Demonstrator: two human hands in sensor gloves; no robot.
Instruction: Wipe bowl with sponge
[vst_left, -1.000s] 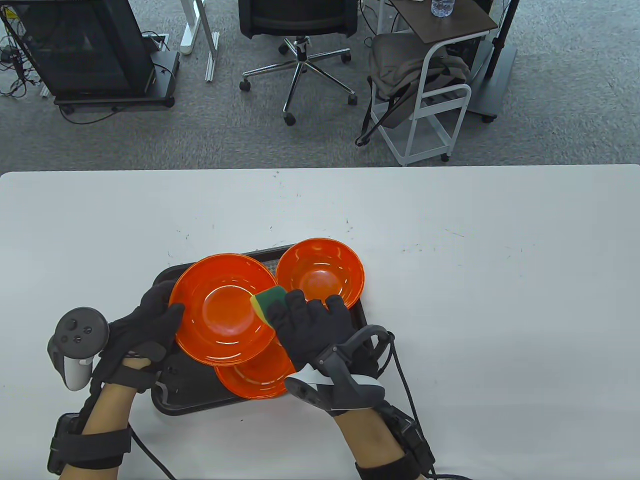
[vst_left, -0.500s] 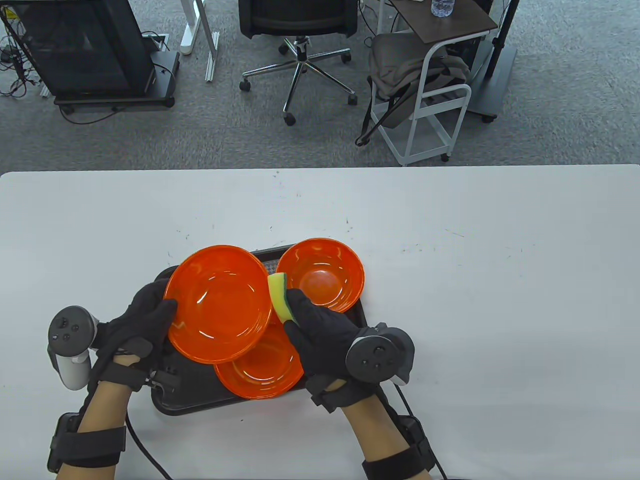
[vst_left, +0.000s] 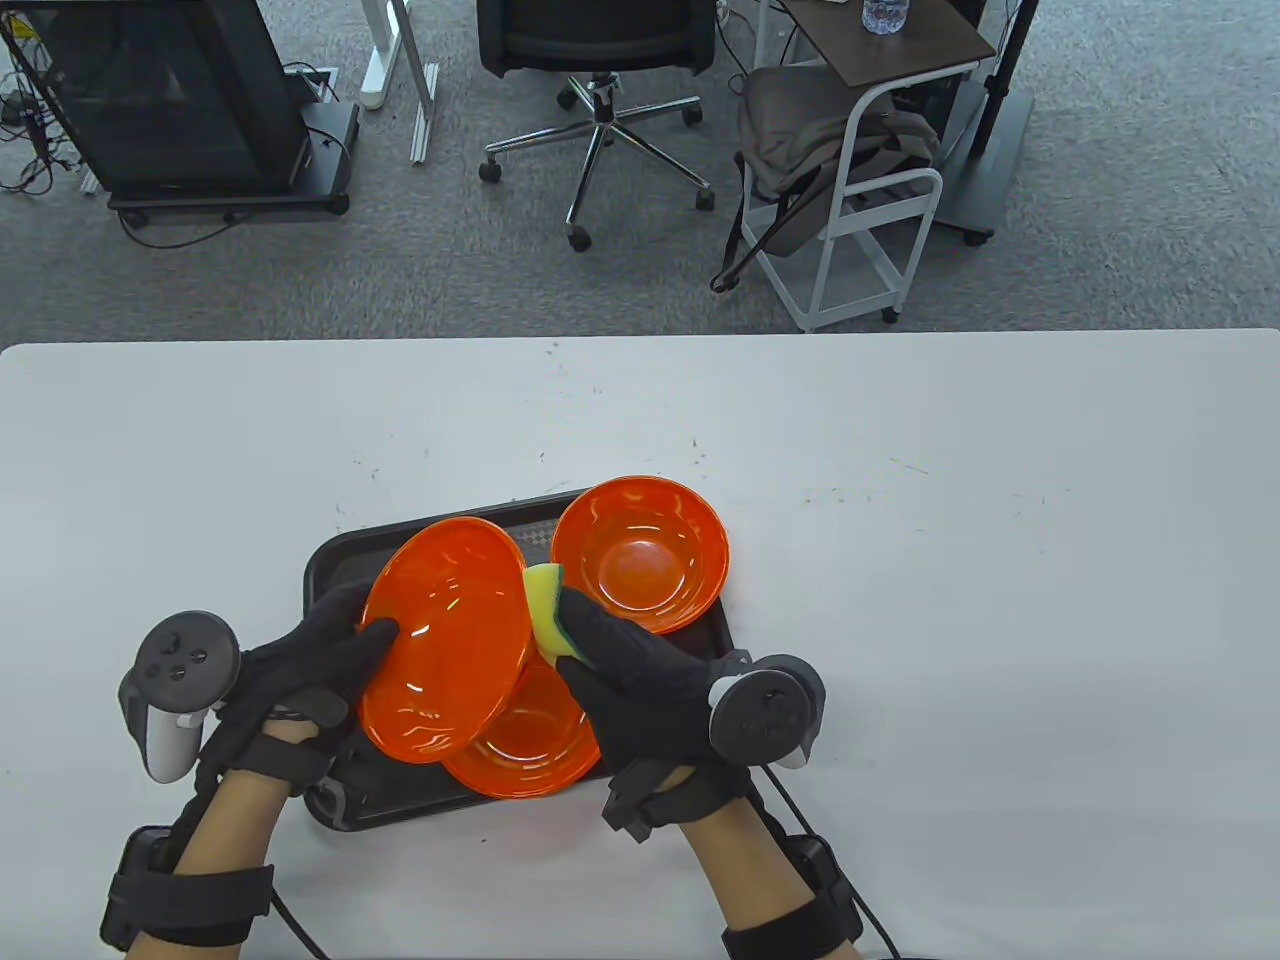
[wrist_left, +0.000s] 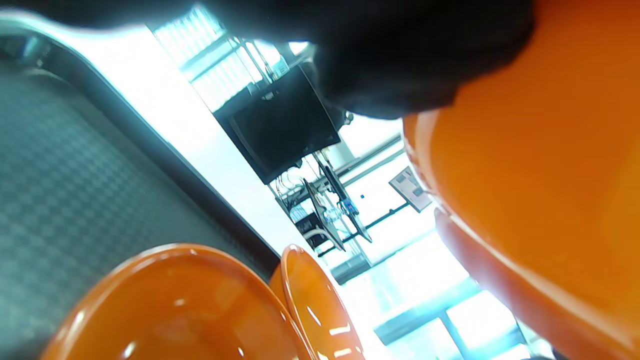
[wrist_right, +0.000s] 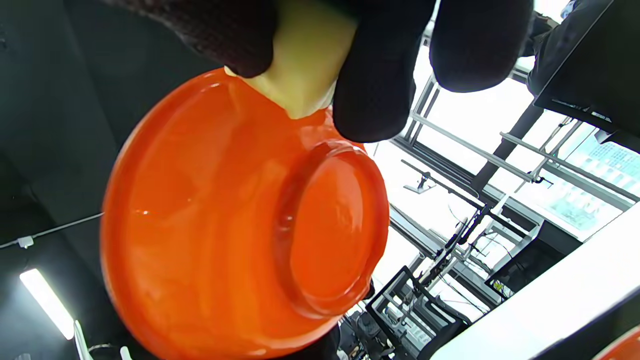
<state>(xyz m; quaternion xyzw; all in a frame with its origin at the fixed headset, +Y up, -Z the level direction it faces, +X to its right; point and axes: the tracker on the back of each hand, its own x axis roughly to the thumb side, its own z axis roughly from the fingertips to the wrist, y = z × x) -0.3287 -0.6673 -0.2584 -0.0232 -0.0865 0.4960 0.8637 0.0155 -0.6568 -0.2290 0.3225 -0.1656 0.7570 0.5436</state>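
Observation:
My left hand (vst_left: 372, 642) grips an orange bowl (vst_left: 445, 640) by its left rim and holds it tilted up on edge above the black tray (vst_left: 330, 560). My right hand (vst_left: 572, 625) pinches a yellow-and-green sponge (vst_left: 545, 612) and presses it against the bowl's outer right side. In the right wrist view the sponge (wrist_right: 300, 65) sits between my fingers (wrist_right: 380, 75), touching the bowl's underside (wrist_right: 240, 225). In the left wrist view the held bowl (wrist_left: 525, 175) fills the right side under a gloved finger (wrist_left: 400, 60).
A second orange bowl (vst_left: 640, 555) stands at the tray's back right. A third (vst_left: 530, 745) lies on the tray under the held bowl. Both show in the left wrist view (wrist_left: 175, 305) (wrist_left: 320, 310). White table (vst_left: 950, 600) surrounds the tray.
The sponge moved from the bowl's inner right edge to its outer side. My left hand tilted the bowl steeper, onto its edge. My right wrist turned over.

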